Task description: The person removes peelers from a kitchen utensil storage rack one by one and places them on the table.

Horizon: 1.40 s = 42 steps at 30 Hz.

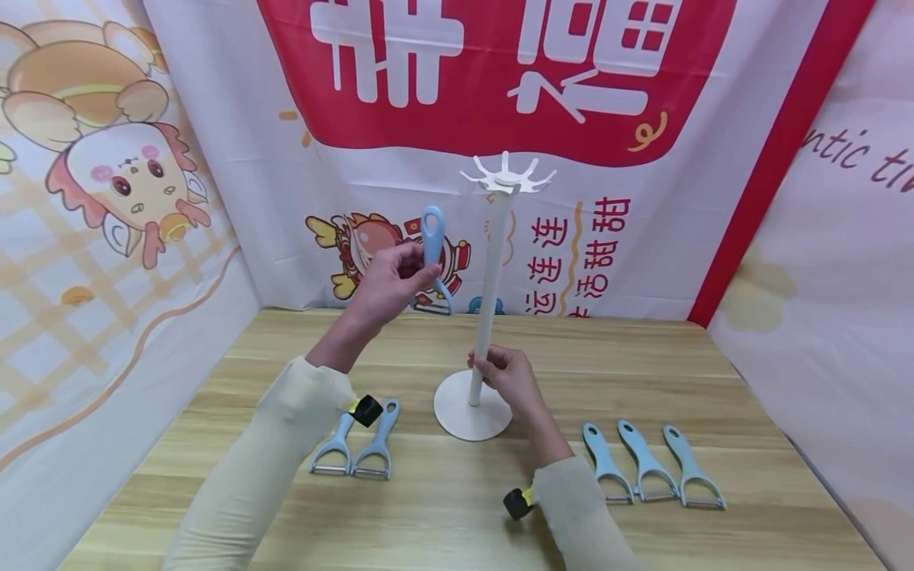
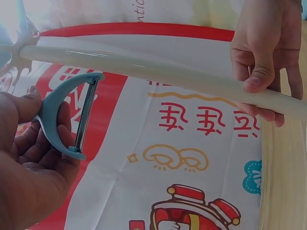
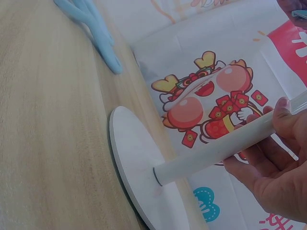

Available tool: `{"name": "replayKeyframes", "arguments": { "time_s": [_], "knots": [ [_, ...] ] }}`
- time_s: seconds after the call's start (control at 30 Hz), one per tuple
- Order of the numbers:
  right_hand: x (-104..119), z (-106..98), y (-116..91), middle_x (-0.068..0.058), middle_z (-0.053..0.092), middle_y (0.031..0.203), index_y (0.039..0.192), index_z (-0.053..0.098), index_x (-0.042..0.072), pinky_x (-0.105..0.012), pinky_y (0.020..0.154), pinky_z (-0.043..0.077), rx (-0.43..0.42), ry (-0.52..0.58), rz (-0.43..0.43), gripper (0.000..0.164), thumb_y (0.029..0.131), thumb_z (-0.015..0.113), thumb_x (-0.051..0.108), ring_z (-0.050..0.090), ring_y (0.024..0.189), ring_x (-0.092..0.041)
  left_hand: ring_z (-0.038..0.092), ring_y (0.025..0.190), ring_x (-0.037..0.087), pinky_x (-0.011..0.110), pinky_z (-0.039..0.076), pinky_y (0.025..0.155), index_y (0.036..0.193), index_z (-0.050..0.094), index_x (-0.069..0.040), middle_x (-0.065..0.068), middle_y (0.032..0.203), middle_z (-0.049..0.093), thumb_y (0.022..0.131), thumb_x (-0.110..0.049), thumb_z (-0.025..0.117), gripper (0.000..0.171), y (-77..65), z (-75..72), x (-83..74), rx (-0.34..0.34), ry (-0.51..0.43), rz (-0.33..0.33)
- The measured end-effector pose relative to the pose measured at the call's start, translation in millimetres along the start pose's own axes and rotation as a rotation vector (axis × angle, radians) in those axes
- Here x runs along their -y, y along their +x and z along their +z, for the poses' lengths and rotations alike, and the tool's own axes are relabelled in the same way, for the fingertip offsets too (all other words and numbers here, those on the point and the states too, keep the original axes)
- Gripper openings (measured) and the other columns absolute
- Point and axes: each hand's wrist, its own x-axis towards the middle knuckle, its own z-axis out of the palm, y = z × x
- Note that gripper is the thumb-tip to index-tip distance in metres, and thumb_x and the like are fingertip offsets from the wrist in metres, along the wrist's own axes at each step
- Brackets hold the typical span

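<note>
My left hand (image 1: 393, 281) holds a light blue peeler (image 1: 432, 230) by its handle, raised left of the white stand's pole. Its handle end with the hole points up, and the blade end hangs down. The left wrist view shows the peeler's forked head and metal blade (image 2: 87, 115) close up. Low on the pole (image 1: 491, 277) of the white stand, my right hand (image 1: 508, 377) grips it between thumb and fingers. Several hooks (image 1: 505, 174) ring the stand's top, with nothing hanging on them. The round base (image 3: 139, 167) rests on the table.
Two blue peelers (image 1: 377, 444) lie on the wooden table (image 1: 428, 523) left of the stand, partly behind the left wrist camera. Three more peelers (image 1: 643, 460) lie in a row at the right. A printed cloth (image 1: 607, 238) hangs behind the table, with others at both sides.
</note>
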Motion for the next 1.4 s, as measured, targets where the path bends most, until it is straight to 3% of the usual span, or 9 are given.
{"name": "replayKeyframes", "arguments": {
  "time_s": [0.57, 0.97, 1.4],
  "knots": [
    [-1, 0, 0, -0.013, 0.072, 0.111, 0.114, 0.07, 0.0, -0.047, 0.1, 0.053, 0.007, -0.009, -0.005, 0.02, 0.098, 0.061, 0.007, 0.067, 0.113, -0.026, 0.063, 0.092, 0.027, 0.02, 0.055, 0.077, 0.118, 0.063, -0.001, 0.014, 0.103, 0.064, 0.098, -0.019, 0.064, 0.026, -10.3, -0.9, 10.4, -0.004, 0.029, -0.039],
    [-1, -1, 0, -0.012, 0.072, 0.111, 0.113, 0.071, 0.002, -0.046, 0.1, 0.053, 0.001, -0.012, 0.002, 0.019, 0.098, 0.062, 0.008, 0.067, 0.112, -0.026, 0.06, 0.091, 0.026, 0.024, 0.053, 0.076, 0.115, 0.064, -0.003, 0.014, 0.106, 0.067, 0.098, -0.019, 0.065, 0.024, -19.8, -5.1, 24.1, 0.0, 0.071, -0.101],
    [0, 0, 2, -0.012, 0.072, 0.113, 0.117, 0.071, 0.003, -0.046, 0.101, 0.052, -0.006, -0.022, 0.031, 0.021, 0.098, 0.063, 0.009, 0.066, 0.115, -0.026, 0.06, 0.088, 0.023, 0.024, 0.055, 0.073, 0.114, 0.065, -0.002, 0.013, 0.102, 0.064, 0.097, -0.017, 0.065, 0.023, -30.4, -10.4, 42.4, 0.007, 0.074, -0.098]
  ]
}}
